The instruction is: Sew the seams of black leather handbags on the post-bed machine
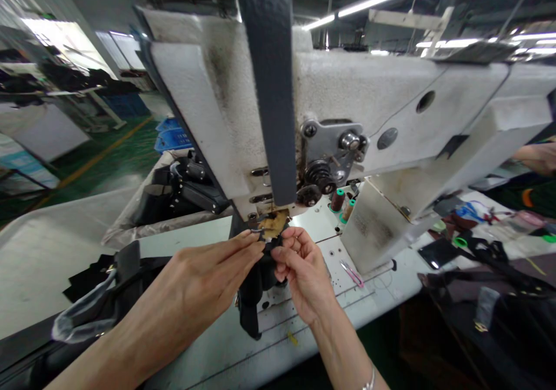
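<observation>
Evidently both hands guide a black piece (251, 300) at the sewing machine (221, 83).

The piece sits at six o'clock from the machine's head, beside a tan patch (273, 224). From the eight o'clock side, the left hand (195, 271) lays its fingers together against the edge; whether it pinches, I cannot tell. From four o'clock, the right hand (302, 265) pinches the edge between thumb and forefinger. It looks light, pliant and slightly slick, best gripped by its edges.
</observation>
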Tool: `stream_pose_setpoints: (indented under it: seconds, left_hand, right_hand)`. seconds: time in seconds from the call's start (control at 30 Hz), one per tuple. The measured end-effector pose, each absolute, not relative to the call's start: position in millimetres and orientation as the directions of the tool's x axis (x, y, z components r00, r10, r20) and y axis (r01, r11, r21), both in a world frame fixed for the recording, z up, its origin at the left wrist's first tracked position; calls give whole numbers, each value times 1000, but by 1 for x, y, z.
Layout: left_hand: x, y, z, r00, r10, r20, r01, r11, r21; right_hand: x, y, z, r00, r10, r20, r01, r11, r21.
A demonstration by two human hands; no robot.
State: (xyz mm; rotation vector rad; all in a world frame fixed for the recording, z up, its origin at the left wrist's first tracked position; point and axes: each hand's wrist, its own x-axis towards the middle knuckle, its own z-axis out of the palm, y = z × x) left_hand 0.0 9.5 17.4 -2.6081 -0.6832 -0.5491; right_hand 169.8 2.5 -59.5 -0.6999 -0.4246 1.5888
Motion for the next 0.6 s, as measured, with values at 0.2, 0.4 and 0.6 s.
stream_pose_setpoints:
  seconds: [0.2, 0.4, 0.6]
  left_hand:
    - [-5, 2, 9, 761, 452, 465, 574, -803, -159]
    - [-6, 3, 6, 814, 377, 442, 533, -787, -310]
    - [-8, -2, 1, 830, 414, 374, 542, -757, -365]
  right_hand:
    - [178, 5, -72, -121, 962, -247, -819, -237, -523]
    - [179, 13, -64, -126, 948, -291, -789, -274, -550]
    - [179, 14, -61, -102, 950, -295, -771, -263, -580]
